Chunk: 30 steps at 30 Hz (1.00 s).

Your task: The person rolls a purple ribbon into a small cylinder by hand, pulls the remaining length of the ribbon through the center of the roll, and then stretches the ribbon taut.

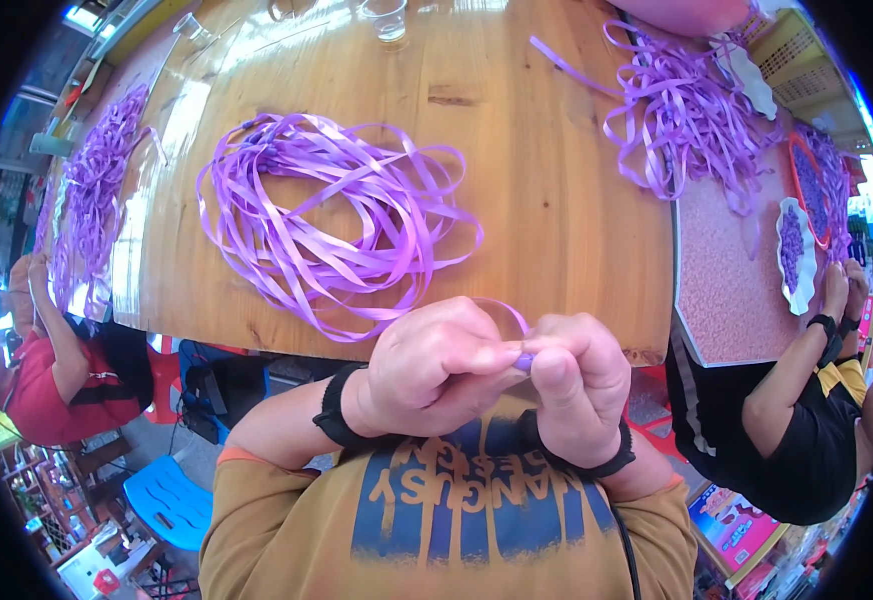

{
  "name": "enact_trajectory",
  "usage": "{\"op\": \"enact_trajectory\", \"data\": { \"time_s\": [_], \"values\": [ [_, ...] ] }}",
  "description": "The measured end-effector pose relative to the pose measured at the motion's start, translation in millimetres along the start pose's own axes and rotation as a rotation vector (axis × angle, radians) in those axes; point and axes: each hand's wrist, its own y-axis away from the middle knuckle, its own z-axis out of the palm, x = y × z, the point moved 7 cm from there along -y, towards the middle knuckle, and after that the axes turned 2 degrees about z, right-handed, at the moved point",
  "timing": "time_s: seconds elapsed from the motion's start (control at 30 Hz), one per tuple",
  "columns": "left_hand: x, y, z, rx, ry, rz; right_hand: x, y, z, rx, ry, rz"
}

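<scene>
From my end I see both bare hands drawn together at the near edge of the wooden table (567, 230). The left hand (439, 368) is curled, its thumb and finger pinched at a small purple piece (525, 362); the right hand (585, 385) pinches the same piece from the other side, thumb toward me. That piece sits between the two sets of fingertips, just off the table's edge. A thin purple strand arcs up behind them, and just beyond lies a loose coil of purple ribbon (342, 215) on the wood.

Over on the right I make out a white wavy-rimmed dish (801, 298) on a pinkish tabletop (727, 285), heaped with small purple bits. Just beside it is a red-rimmed oval tray (795, 165), also with purple bits inside. A second white dish (751, 80) lies farther off, against a tangled ribbon heap (682, 115); I cannot tell what it holds. Yellow slotted baskets (789, 52) stand behind that, their contents unclear to me. At the far side of the table I see a clear cup (387, 20), cut by the view's edge, and I cannot tell whether it holds anything.
</scene>
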Motion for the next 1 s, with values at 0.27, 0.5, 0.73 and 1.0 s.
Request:
{"op": "enact_trajectory", "data": {
  "time_s": [0.27,0.5,0.73,1.0],
  "values": [
    [-3,-5,-4,-0.133,0.2,-0.114,-12,-7,5,0.007,0.129,-0.22],
    [2,1,-2,-0.069,0.276,-0.148,-31,-4,11,0.038,0.468,-0.512],
    [5,3,0,-0.103,0.265,-0.047,-34,1,14,0.107,0.439,-0.618],
    [7,-7,-4,-0.158,0.278,-0.049,-36,-1,17,0.039,0.394,-0.625]
  ]
}}
